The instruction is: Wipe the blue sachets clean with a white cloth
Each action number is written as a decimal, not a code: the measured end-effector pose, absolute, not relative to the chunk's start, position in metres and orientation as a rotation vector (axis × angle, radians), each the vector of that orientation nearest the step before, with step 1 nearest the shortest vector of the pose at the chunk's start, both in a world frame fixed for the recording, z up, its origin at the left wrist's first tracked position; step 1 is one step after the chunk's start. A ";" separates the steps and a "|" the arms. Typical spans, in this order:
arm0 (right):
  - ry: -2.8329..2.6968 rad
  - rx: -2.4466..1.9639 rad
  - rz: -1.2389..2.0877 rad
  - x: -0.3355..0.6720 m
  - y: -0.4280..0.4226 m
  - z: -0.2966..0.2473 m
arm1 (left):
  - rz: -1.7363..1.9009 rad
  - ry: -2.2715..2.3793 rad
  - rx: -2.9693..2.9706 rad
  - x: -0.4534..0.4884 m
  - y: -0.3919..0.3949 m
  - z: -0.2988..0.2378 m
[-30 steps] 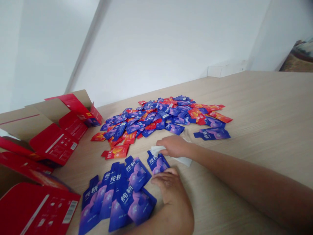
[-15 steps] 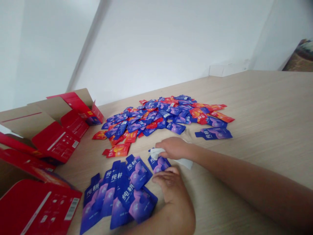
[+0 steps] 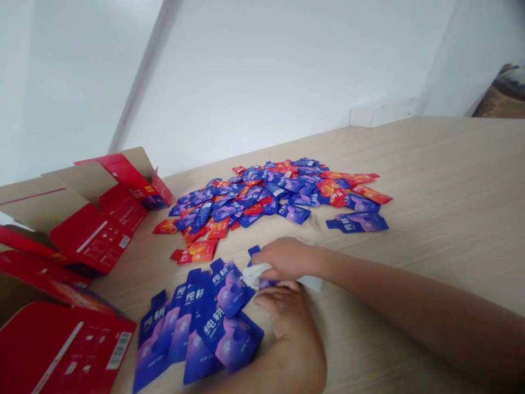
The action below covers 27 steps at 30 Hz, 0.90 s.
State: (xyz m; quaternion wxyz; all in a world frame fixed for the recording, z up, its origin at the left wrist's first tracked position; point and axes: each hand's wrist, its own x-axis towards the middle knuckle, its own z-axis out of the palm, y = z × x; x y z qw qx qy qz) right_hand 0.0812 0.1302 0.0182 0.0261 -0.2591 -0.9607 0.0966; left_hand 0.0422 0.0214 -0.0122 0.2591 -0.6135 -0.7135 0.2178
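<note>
My right hand is closed round a crumpled white cloth and presses it onto a blue sachet, of which only the top corner shows. My left hand rests just below with its fingers curled against that sachet's lower edge; what they grip is hidden. To the left lies a fanned row of several blue sachets with white print. Farther back a big loose heap of blue and red sachets spreads over the wooden table.
Opened red cardboard boxes with brown flaps crowd the left edge, and another red box lies at the bottom left. A single blue sachet lies apart, right of the heap. A white wall stands behind the table.
My right hand has slid the white cloth down and to the left over the blue sachet, covering most of it. My left hand has stayed nearly where it was.
</note>
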 end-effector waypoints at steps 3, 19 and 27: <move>-2.886 -0.945 0.205 0.085 0.142 0.012 | 0.622 -1.888 -1.635 0.043 0.020 -0.012; -2.962 -0.726 0.321 0.079 0.122 0.026 | 0.621 -1.880 -1.642 0.041 0.023 -0.011; -2.788 -1.089 0.136 0.094 0.151 0.015 | 0.673 -1.794 -1.600 0.042 0.018 -0.014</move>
